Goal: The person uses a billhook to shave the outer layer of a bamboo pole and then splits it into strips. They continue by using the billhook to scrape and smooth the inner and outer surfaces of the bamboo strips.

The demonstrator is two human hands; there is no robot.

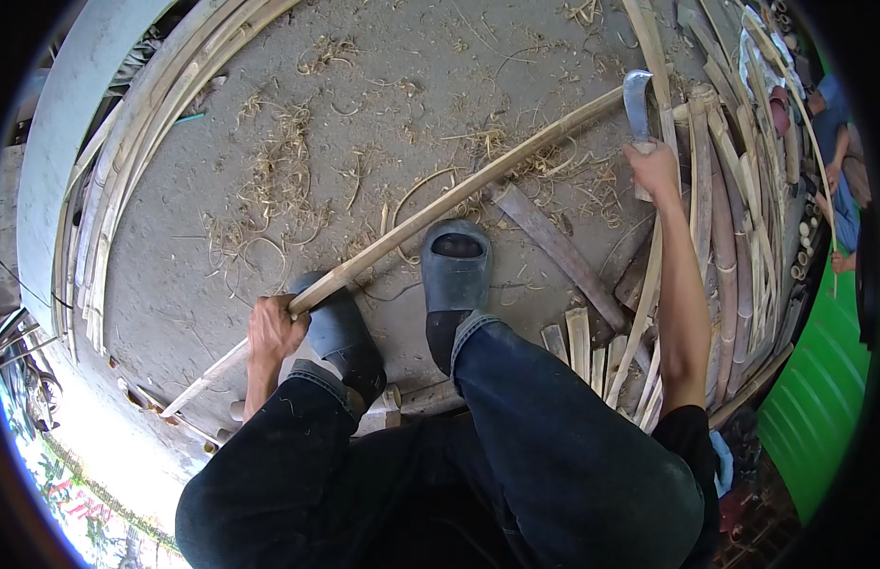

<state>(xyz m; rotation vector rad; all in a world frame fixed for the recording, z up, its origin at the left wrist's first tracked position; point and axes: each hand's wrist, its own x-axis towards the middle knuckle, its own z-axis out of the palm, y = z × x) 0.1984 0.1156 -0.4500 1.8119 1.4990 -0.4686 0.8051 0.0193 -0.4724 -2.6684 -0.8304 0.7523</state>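
A long split bamboo strip (440,204) slants across the view, from the lower left up to the right. My left hand (275,327) is wrapped round it near its lower end, beside my left slipper (339,318). Out to the right, my right hand (654,169) grips the handle of a billhook (637,106), its curved blade pointing up and away from me. The blade is close to the far end of the strip, overlapping another upright bamboo strip in this view. My right slipper (456,266) rests on the floor just below the strip.
Curly bamboo shavings (279,180) litter the concrete floor (193,256). A bamboo piece (559,248) lies ahead of my right foot. Stacked bamboo lengths (723,237) line the right side, and bent strips (141,152) the left. Another person (843,152) sits at far right, by a green sheet (819,398).
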